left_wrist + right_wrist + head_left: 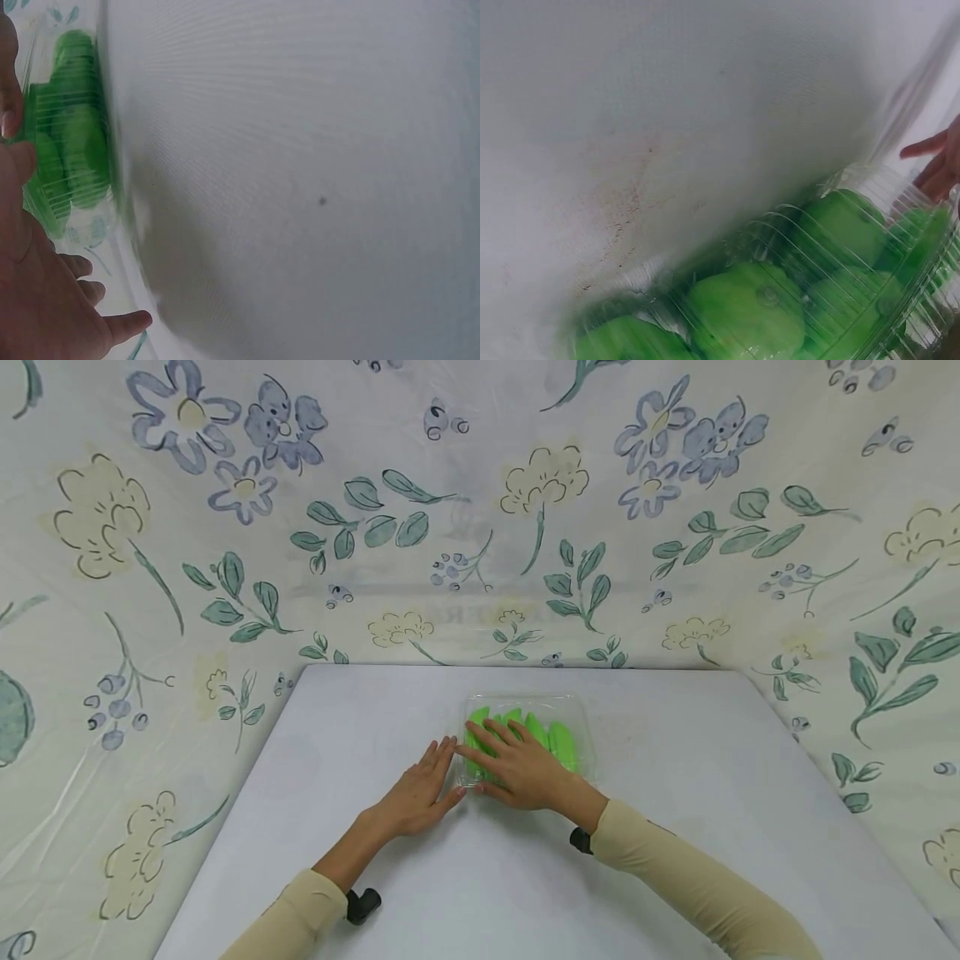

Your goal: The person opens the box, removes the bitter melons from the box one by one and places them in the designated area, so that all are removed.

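Several green pieces (562,745) sit inside a clear plastic container (587,727), toward the far edge of the counter (667,743). My right hand (525,770) lies spread across its top; my left hand (416,795), fingers straight, is at its left edge. Thin as that plastic looks, too much weight from my right hand could buckle it, and a lopsided push could skid it sideways if my left hand fails to brace it.

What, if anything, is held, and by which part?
Nothing appears gripped; the right hand lies over the clear box, the left hand at its left edge.
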A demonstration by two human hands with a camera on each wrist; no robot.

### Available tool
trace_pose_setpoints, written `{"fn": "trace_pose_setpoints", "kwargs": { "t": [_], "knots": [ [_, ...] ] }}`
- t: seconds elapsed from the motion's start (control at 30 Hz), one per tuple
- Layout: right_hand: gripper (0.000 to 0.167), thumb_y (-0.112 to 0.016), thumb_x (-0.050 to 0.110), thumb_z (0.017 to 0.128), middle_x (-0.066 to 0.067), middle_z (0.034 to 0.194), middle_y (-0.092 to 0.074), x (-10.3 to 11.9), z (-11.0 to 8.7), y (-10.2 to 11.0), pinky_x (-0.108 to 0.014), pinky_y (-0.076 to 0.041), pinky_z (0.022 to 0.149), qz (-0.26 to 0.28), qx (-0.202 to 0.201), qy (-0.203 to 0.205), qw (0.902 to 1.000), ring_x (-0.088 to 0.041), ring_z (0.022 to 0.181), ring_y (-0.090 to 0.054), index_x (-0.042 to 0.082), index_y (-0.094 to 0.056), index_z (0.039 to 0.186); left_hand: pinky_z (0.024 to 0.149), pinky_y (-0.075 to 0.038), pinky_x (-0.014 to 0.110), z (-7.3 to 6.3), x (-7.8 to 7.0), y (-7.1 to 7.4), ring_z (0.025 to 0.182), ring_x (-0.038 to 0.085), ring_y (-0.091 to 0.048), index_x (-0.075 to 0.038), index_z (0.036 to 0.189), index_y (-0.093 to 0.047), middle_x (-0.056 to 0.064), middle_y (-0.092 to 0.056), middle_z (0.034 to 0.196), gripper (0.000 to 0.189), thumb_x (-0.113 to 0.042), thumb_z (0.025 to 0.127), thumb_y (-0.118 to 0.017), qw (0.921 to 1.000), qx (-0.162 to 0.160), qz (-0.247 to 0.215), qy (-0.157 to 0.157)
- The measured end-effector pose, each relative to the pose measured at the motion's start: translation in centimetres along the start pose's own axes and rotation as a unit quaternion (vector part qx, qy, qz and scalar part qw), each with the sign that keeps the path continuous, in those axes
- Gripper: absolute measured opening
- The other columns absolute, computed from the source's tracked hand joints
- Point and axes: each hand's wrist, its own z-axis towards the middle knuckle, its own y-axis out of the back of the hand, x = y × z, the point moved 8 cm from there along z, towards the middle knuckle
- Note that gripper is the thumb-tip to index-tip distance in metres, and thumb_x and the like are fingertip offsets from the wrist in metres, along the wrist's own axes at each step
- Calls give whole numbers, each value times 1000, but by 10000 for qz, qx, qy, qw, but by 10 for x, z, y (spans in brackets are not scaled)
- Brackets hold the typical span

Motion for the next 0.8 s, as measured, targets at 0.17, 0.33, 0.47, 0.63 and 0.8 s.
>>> {"fn": "trace_pose_setpoints", "kwargs": {
  "t": [0.17,0.33,0.47,0.63,0.8],
  "knots": [
    [64,-47,53,100,-11,161,-20,0,0,0,-58,-26,110,18,-69,33,10000,-35,144,-24,25,-31,156,107,-28,64,1,1,0,147,38,-8,-3,157,-5,19,-9,162,78,-51,104,-36,9999,36,-98,65],
    [62,-46,52,101,-10,162,-20,-1,0,-1,-58,-25,111,78,-55,-4,10000,-34,145,-24,25,-31,156,109,-27,61,2,1,0,147,38,-7,-3,157,-5,19,-8,162,77,-49,105,-38,9998,101,-157,96],
    [62,-45,52,101,-9,162,-19,-1,0,-2,-57,-25,111,37,-27,-29,10000,-34,145,-23,26,-31,156,110,-26,60,2,0,1,147,40,-9,0,156,-8,22,-10,161,77,-47,105,-39,9999,50,-152,65],
    [62,-46,50,102,-9,162,-20,0,0,-2,-57,-26,111,4,-69,-17,10000,-33,145,-24,25,-31,156,111,-26,58,1,-2,1,146,41,-10,1,156,-8,23,-12,160,77,-48,105,-38,9999,0,-146,16],
    [62,-46,50,102,-9,162,-19,0,-1,-2,-57,-25,111,1,-62,-14,10000,-34,145,-24,25,-30,156,112,-25,57,1,-2,1,146,41,-10,0,156,-7,23,-12,160,77,-49,105,-37,9999,22,-131,3]
  ]
}}
